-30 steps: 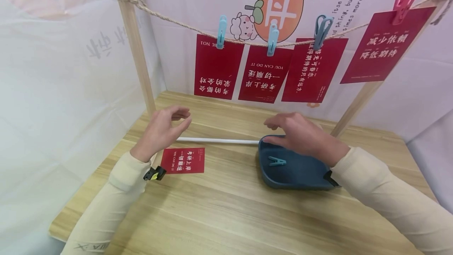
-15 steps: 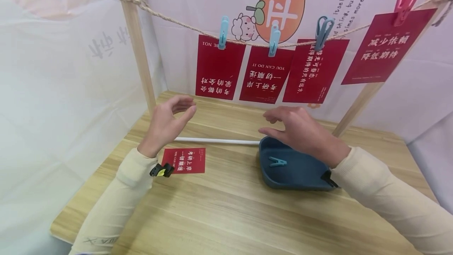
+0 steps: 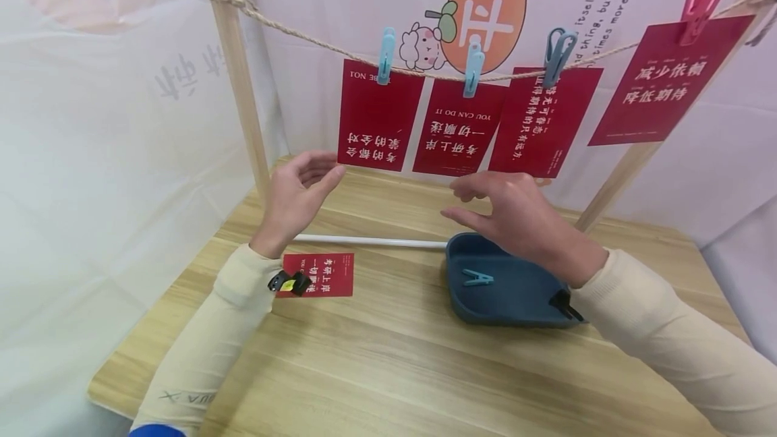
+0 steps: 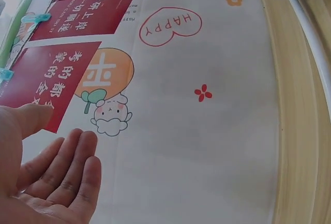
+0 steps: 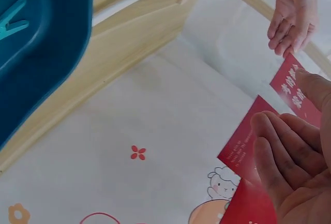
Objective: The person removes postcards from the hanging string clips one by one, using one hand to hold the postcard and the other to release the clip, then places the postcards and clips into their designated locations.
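My left hand (image 3: 297, 197) is raised with relaxed fingers at the lower left corner of the leftmost red card (image 3: 379, 117). In the left wrist view its thumb overlaps that card. My right hand (image 3: 522, 218), loosely bent and holding nothing, is just under the second card (image 3: 458, 128) and third card (image 3: 542, 130). Light blue clothespins (image 3: 386, 56) clip the first two cards to a rope (image 3: 291, 36). A dark blue clothespin (image 3: 557, 56) holds the third. At the right, a pink clothespin (image 3: 703, 9) holds the fourth card (image 3: 670, 83).
A blue tray (image 3: 455, 302) with a teal clothespin (image 3: 477, 278) stands below my right hand. Another red card (image 3: 330, 275) lies on the wooden table (image 3: 376, 363), partly behind my left wrist. A white rod (image 3: 376, 242) runs between wooden posts (image 3: 243, 93) that carry the rope.
My left hand has risen and moved right, up to the leftmost hanging card. My right hand has lifted from over the tray towards the hanging cards' lower edges.
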